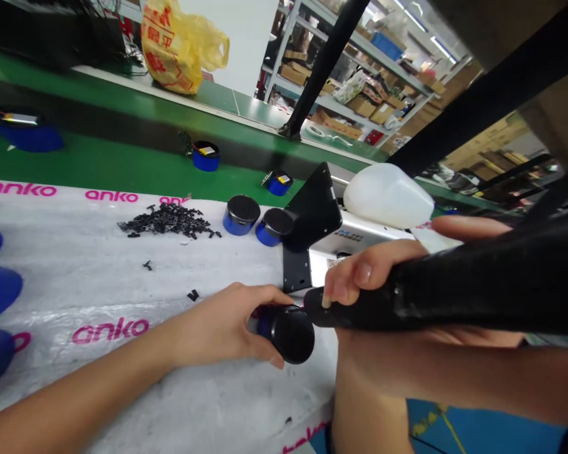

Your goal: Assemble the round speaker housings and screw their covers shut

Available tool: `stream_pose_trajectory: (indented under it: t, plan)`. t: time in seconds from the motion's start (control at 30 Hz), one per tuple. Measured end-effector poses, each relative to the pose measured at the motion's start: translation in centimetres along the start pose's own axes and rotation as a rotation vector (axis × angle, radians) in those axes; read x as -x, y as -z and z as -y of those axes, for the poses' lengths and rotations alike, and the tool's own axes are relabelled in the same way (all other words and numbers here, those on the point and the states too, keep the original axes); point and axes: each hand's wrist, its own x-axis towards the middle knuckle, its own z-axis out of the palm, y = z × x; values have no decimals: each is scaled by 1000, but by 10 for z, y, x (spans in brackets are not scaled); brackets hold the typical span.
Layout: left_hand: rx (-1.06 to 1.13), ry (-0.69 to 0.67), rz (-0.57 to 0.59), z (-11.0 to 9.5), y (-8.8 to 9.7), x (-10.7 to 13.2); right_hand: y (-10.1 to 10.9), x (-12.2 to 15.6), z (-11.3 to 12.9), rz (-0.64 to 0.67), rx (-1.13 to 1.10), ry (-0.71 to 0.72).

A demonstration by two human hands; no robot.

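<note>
My left hand (222, 328) grips a small blue round case with a black lid (293, 335), fingers and thumb around its sides. The case is tipped so its lid faces me, just above the white wrapped surface. In my right hand (381, 261) is a long black tool, which looks like an electric screwdriver (464, 284). Its narrow end points left and meets or nearly meets the case's rim; the exact contact is hidden. Two similar lidded cases, one (241, 215) beside the other (274, 227), stand upright behind, near a black angled plate (317, 208).
Small black pieces (170, 221) lie piled on the white sheet (99, 277). Open blue cases with batteries, one of them (206, 156), sit on the green bench (137, 157). A silver machine (360, 239) and a white plastic bottle (388, 195) are behind my right hand. Blue parts (0, 290) line the left edge.
</note>
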Motion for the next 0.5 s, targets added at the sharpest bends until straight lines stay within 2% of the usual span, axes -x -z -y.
stream_pose_trajectory:
  t: [0.13,0.27,0.4,0.43,0.5]
  plan:
    - [-9,-15,-16,-1,0,0,-9,0,-11,-29,-16,40]
    - [1,-22,-25,-3,-1,1,-14,1,-9,-56,41,67]
    - [1,-30,-37,-6,0,5,-14,4,-5,21,10,6]
    - [-12,-29,-48,-7,-1,6,-13,6,-5,13,-11,-24]
    - [-38,-45,-66,-8,-6,7,-6,11,-8,-89,-89,-58]
